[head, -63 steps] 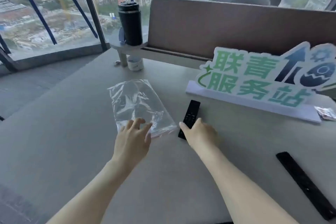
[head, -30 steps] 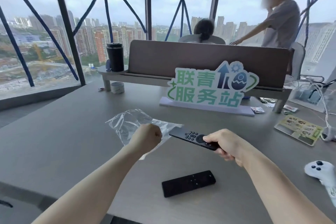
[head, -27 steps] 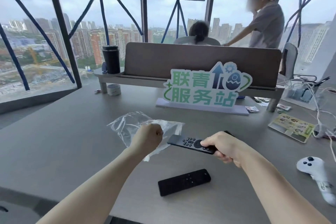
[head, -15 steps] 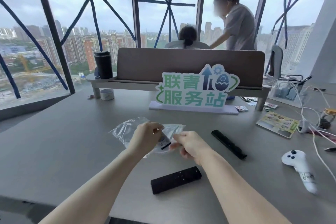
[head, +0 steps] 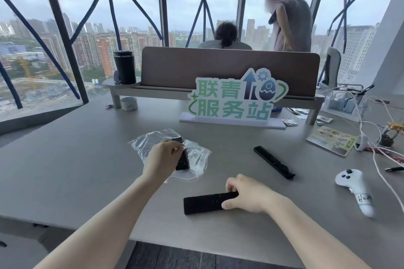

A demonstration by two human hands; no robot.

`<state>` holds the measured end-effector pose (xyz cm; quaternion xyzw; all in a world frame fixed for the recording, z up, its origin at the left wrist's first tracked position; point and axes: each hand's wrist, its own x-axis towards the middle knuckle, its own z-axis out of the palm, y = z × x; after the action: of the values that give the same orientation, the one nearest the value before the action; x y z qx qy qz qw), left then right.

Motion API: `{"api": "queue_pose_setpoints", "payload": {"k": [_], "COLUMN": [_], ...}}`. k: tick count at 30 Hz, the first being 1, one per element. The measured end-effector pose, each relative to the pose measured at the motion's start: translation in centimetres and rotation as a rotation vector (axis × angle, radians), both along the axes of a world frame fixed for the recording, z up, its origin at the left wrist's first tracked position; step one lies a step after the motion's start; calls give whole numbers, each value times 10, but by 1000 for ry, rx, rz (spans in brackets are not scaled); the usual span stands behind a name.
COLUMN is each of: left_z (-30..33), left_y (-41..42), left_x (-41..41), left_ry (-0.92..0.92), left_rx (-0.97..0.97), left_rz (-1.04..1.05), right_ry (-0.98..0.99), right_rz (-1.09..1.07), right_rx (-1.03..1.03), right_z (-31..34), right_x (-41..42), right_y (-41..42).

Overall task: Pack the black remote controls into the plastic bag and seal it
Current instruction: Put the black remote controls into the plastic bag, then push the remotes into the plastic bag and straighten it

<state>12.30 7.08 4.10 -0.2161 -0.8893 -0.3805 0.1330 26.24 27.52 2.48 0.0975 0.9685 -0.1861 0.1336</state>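
Note:
A clear plastic bag (head: 196,155) lies on the grey table with one black remote (head: 183,160) inside it. My left hand (head: 160,159) pinches the bag's upper layer at its mouth. A second black remote (head: 206,202) lies near the table's front edge, and my right hand (head: 248,195) grips its right end with fingers curled over it. A third, longer black remote (head: 273,161) rests free on the table to the right of the bag.
A green-and-white sign (head: 235,99) stands behind the bag. A white game controller (head: 356,190), cables (head: 371,129) and a booklet (head: 331,143) clutter the right side. A tape roll (head: 129,103) and black tumbler (head: 124,70) sit far left. Two people are beyond the divider.
The remote my right hand carried now lies inside the bag. My right hand has come back toward me and closed on the near remote. My left hand keeps hold of the bag.

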Motion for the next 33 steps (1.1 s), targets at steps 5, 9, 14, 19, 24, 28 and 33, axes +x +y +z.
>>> {"api": "queue_pose_setpoints", "payload": {"k": [5,9,14,19,24,28,33], "left_z": [-4,2,7,7,-2,-7,-12], "left_y": [-9,-1,14,12,10,16,14], "left_x": [5,15,23,20,11,14,16], "left_ry": [-59,-87,-97,-86,-99,-121,-114], "left_rx": [-5,4,29,75,72,47,2], "left_rz": [-6,-34,-91,-63,-49,-63,-40], "right_ry": [81,144,159,342,547,447,263], "right_rz": [-79,-240,-391,-458,-672,-775,-758], "right_rx": [-360,-647,-949,-1035,-494,-24,139], "right_z": [9,25,20,8,-1,-15,-27], "right_x": [22,23,-20,-45,-26,-17,-9], "right_y": [16,24,-25,-45,34,91,114]}}
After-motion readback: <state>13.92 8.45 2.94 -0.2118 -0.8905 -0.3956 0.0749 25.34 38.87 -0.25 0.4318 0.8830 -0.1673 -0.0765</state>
